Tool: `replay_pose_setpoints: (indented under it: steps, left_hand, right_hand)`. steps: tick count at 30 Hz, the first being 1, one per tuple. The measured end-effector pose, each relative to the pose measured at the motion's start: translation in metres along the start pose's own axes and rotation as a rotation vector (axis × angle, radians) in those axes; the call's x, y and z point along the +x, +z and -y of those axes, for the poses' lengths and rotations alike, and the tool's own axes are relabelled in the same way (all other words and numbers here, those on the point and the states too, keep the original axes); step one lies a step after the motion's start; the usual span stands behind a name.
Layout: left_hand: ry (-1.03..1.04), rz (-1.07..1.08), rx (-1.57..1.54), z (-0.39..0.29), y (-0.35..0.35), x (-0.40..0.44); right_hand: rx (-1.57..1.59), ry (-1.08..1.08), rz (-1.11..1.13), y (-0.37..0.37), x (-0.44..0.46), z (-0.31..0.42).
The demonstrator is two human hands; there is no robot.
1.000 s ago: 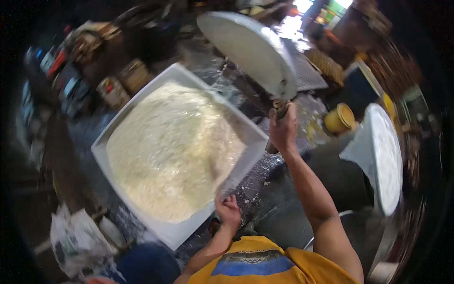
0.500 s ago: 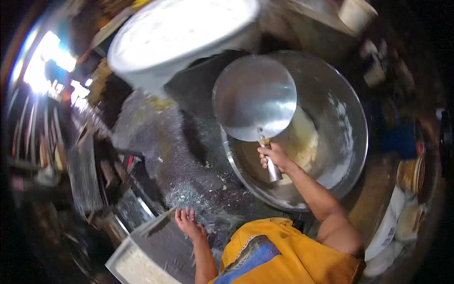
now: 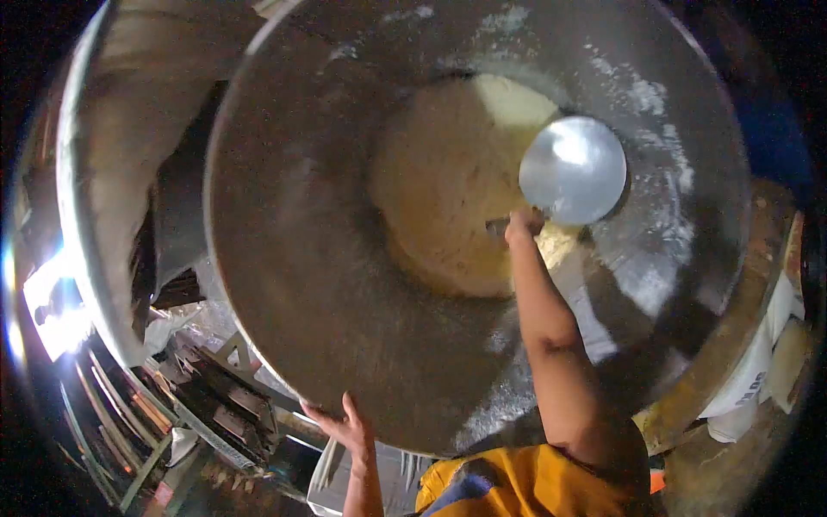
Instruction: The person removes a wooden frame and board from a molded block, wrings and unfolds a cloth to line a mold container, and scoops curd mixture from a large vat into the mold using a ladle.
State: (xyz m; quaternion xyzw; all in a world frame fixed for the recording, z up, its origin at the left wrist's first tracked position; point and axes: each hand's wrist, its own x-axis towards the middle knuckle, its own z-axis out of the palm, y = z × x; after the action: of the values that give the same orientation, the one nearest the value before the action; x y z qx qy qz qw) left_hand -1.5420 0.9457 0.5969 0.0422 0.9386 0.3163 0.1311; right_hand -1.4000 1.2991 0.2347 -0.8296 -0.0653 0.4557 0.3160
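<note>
My right hand (image 3: 523,226) is wrapped round the short handle of a round, shiny metal scoop (image 3: 572,170). I hold it low inside a wide, deep metal bowl (image 3: 301,310), over the right side of the bottom. Pale, yellowish-brown material (image 3: 448,189) covers the bowl's bottom, with a lighter patch at the far side. Whether the scoop touches it I cannot tell. At the bowl's near left rim is my left hand (image 3: 349,428), open with fingers and thumb apart. It appears to rest against the rim.
White powder (image 3: 646,284) clings to the bowl's right wall. Another large vessel with a pale rim (image 3: 73,215) stands at the left. Slats and boards (image 3: 129,414) lie lower left. A light-coloured container (image 3: 379,482) is below my left hand, and white sacks (image 3: 745,388) are at right.
The view has shifted over the bowl. My right hand has lowered the scoop from above the rim into it. My left hand has gone from beside the light container to the bowl's rim.
</note>
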Motion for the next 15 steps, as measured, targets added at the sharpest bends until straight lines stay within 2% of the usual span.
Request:
replay_pose_setpoints:
  steps: [4, 6, 8, 9, 11, 13, 15]
  left_hand:
    - [0.004, -0.069, 0.261, -0.003, -0.003, -0.004]
    - [0.036, -0.098, 0.358, 0.003, -0.002, -0.005]
    - [0.074, -0.139, 0.383, 0.012, -0.004, -0.008]
    - [-0.018, -0.163, 0.279, 0.012, -0.003, -0.011]
    - [-0.101, -0.173, 0.212, 0.001, 0.004, -0.009]
    - [-0.149, -0.128, 0.18, 0.005, 0.0, -0.008]
    - [-0.062, -0.103, 0.313, 0.016, -0.009, -0.01]
  right_hand:
    - [-0.352, -0.214, 0.071, 0.068, 0.035, -0.018]
    - [-0.513, -0.312, 0.215, 0.098, 0.056, -0.042]
    - [-0.657, -0.39, 0.457, 0.121, 0.073, -0.066]
    - [-0.722, -0.429, 0.581, 0.128, 0.078, -0.077]
    - [-0.772, -0.399, 0.749, 0.132, 0.083, -0.103]
    - [-0.73, -0.269, 0.831, 0.126, 0.06, -0.094]
    - [-1.365, -0.883, 1.128, 0.136, 0.123, -0.172]
